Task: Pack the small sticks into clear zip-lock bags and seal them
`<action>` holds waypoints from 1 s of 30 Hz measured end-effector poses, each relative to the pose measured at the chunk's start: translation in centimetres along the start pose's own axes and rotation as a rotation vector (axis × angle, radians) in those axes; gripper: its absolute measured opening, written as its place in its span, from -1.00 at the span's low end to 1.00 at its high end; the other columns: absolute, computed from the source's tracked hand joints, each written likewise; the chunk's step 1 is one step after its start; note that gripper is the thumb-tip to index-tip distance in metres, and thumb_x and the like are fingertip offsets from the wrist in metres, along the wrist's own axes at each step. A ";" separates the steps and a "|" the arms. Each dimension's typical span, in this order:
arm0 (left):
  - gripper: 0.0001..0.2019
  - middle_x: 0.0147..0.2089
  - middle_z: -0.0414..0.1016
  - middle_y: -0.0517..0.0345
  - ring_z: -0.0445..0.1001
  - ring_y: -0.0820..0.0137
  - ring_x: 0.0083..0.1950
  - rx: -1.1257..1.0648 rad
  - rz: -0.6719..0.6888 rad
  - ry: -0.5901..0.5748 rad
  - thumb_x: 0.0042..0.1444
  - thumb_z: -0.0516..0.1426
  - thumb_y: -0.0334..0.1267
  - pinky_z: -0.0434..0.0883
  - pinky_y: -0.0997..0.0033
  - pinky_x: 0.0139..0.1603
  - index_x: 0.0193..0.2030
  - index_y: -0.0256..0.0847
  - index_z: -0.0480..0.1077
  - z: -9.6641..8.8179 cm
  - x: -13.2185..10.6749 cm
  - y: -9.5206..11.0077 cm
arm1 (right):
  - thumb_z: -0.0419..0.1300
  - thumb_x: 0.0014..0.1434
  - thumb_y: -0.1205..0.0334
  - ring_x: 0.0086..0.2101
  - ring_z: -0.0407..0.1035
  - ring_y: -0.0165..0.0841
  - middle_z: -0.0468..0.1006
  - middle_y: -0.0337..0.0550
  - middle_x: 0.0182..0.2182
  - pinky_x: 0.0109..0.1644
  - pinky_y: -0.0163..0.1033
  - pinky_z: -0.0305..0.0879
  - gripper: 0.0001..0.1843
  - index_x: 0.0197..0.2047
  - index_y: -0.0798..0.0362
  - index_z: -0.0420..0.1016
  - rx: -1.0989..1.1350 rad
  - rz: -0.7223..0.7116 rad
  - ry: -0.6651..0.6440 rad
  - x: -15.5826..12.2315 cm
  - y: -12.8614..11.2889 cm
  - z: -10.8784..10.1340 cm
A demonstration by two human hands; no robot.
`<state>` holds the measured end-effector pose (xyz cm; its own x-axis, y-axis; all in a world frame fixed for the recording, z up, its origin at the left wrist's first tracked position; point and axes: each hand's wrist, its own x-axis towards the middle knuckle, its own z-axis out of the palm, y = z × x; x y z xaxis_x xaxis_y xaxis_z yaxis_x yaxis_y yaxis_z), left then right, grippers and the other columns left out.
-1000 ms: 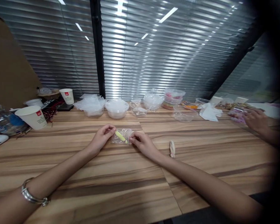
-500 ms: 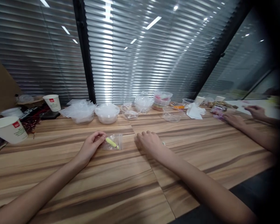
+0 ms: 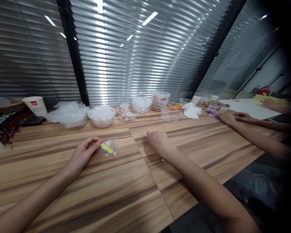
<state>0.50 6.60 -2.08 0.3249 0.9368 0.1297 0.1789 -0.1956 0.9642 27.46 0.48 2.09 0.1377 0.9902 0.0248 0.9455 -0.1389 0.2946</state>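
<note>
A small clear zip bag [image 3: 115, 146] lies on the wooden table with a slim yellow-green piece [image 3: 107, 148] inside it. The left end of this bag is pinched between the thumb and fingers of my left hand [image 3: 83, 152]. To the right of the bag, and apart from it, my right hand [image 3: 158, 141] is closed low over the table, knuckles up. Its fingertips are tucked under, so whether it holds anything is hidden.
Along the window stand plastic-covered bowls [image 3: 102, 116], clear tubs [image 3: 169, 115], stacked containers [image 3: 160, 98] and crumpled tissue [image 3: 192, 110]. A paper cup [image 3: 35, 106] is at the left. Other people's hands [image 3: 226, 119] work at the right.
The view has turned right, so the table things sit further left. My right hand has moved away from the bag, its fingers more curled. My left hand keeps its hold.
</note>
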 end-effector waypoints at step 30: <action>-0.75 -0.41 0.38 0.21 0.30 0.44 -0.38 -0.060 -0.023 0.020 -0.02 0.16 -0.06 0.21 0.54 -0.39 -0.30 -0.20 0.40 0.5 -0.2 0.6 | -0.06 0.08 0.63 -0.09 0.25 -0.29 0.29 0.04 -0.04 -0.03 -0.20 0.21 -0.60 -0.04 0.14 0.23 0.352 -0.717 0.244 -2.3 -4.2 0.1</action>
<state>0.98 6.21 -1.65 0.3025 0.9466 0.1114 0.1304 -0.1568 0.9790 23.20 -1.22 0.69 -0.5618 0.8111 0.1631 0.8224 0.5689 0.0034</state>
